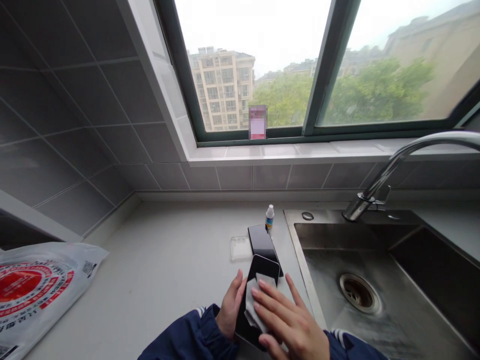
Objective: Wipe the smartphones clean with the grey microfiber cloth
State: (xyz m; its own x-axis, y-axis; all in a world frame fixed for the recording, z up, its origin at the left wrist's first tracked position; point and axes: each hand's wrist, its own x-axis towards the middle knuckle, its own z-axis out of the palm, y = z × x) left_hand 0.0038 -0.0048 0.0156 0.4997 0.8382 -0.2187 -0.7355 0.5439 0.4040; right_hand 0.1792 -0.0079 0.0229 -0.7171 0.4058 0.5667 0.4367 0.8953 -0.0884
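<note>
My left hand [233, 305] holds a black smartphone [265, 265] by its left edge, tilted above the counter. Against its dark face my right hand [287, 320] presses a folded grey cloth [252, 302], the fingers lying over it. Part of the cloth and the phone's lower right side are hidden under that hand. Just beyond, a second dark smartphone [261, 240] lies on the counter, partly covered by the held one. To its left is a clear phone case [240, 249]. A small white-capped bottle [269, 217] stands upright behind it.
On the right is a steel sink [296, 250] with a drain [360, 293] and a curved tap [378, 180]. A white plastic bag [33, 295] with red print lies at the far left. A pink-and-white item [258, 125] stands on the window sill [318, 150].
</note>
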